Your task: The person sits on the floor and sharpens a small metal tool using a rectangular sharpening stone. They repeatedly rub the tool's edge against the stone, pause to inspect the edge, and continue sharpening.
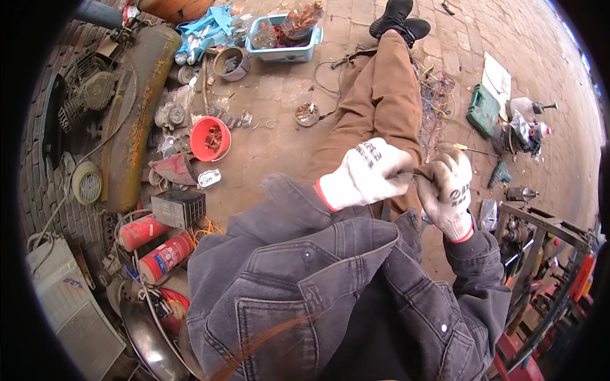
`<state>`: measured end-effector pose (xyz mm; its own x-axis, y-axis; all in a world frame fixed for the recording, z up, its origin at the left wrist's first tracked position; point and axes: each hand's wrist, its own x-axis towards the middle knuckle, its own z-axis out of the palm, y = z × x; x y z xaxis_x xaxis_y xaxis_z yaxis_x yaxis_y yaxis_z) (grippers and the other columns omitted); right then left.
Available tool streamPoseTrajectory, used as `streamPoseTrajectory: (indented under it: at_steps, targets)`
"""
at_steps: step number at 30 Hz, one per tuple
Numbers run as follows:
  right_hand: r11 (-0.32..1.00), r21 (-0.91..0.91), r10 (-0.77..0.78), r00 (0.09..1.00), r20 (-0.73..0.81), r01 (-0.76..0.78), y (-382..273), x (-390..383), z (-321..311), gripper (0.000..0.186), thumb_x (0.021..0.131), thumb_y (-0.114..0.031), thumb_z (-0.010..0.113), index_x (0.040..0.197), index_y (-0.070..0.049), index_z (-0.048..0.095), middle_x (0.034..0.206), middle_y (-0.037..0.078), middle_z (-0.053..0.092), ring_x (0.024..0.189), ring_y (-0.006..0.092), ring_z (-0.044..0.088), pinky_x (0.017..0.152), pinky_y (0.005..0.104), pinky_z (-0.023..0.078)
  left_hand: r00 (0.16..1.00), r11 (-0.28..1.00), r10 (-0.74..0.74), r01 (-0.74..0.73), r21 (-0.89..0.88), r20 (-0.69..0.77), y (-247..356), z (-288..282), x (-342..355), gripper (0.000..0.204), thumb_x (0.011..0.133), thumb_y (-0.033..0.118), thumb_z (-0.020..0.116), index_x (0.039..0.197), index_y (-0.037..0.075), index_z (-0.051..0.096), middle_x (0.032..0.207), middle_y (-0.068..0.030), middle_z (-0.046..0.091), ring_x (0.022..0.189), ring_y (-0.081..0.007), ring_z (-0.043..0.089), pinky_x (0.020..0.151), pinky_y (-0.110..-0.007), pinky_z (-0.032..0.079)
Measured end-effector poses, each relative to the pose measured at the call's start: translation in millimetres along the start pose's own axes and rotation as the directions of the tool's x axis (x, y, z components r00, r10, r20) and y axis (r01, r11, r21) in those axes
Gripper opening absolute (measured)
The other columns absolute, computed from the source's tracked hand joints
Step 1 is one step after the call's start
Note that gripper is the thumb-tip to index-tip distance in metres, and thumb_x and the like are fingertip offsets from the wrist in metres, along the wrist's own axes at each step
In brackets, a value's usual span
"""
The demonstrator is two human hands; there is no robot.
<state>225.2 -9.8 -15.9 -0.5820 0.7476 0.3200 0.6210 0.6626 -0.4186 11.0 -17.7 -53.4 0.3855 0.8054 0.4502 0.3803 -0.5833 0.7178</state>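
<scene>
Mostly, the head view is crowded with workshop clutter on a brick floor (273, 143). To the left lie a rusty tank (143, 108), two red extinguishers (168, 255) and a red bucket (199, 153) holding brownish scraps; a blue tub (283, 56) with bags and more scraps stands farther off. Outstretched legs in brown trousers (381, 105) cross the middle, with tangled wires (437, 95) beside them. On the right are a green case (481, 113), a yellow-handled screwdriver (461, 147), a green drill (499, 174) and a metal rack (551, 223). Below, the grey jacket (279, 273) blocks much of the floor.

A small thin piece (415, 172) sits between the two hands, above the trousers; it looks dark, but the gloves hide most of it and its kind cannot be told.

The left hand (368, 173) reaches rightward, knuckles up, its fingers pinching the piece. Opposite and close by, the right hand (448, 190) rises from its sleeve, fingers curled inward and pressed together on the piece's other end.
</scene>
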Motion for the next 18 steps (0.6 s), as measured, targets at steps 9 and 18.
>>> streamPoseTrajectory:
  at_steps: [9,18]
  targets:
    - [-0.613,0.601,0.207,0.631,0.748,-0.512,4.8,-32.8,37.8,0.021,0.099,-0.020,0.057,0.096,0.001,0.058,0.084,0.003,0.055,0.079,0.0177,0.052,0.084,0.0313,0.046,0.929,0.854,0.349,-0.370,0.365,0.124,-20.7,10.2,-12.5,0.025,0.067,0.021,0.068,0.090,0.011,0.066,0.070,-0.0008,0.055,0.064,-0.0205,0.056,0.064,-0.036,0.048]
    - [0.873,0.416,0.385,0.884,-0.264,-0.256,-6.4,-2.8,-4.0,0.023,0.084,-0.009,0.072,0.105,-0.005,0.065,0.099,0.005,0.064,0.090,0.0208,0.061,0.087,0.0425,0.051,0.707,0.411,-0.608,0.669,-0.619,0.360,-14.7,-9.2,7.0,0.015,0.089,0.017,0.068,0.094,0.003,0.068,0.080,-0.0009,0.065,0.069,-0.0097,0.058,0.063,-0.026,0.045]
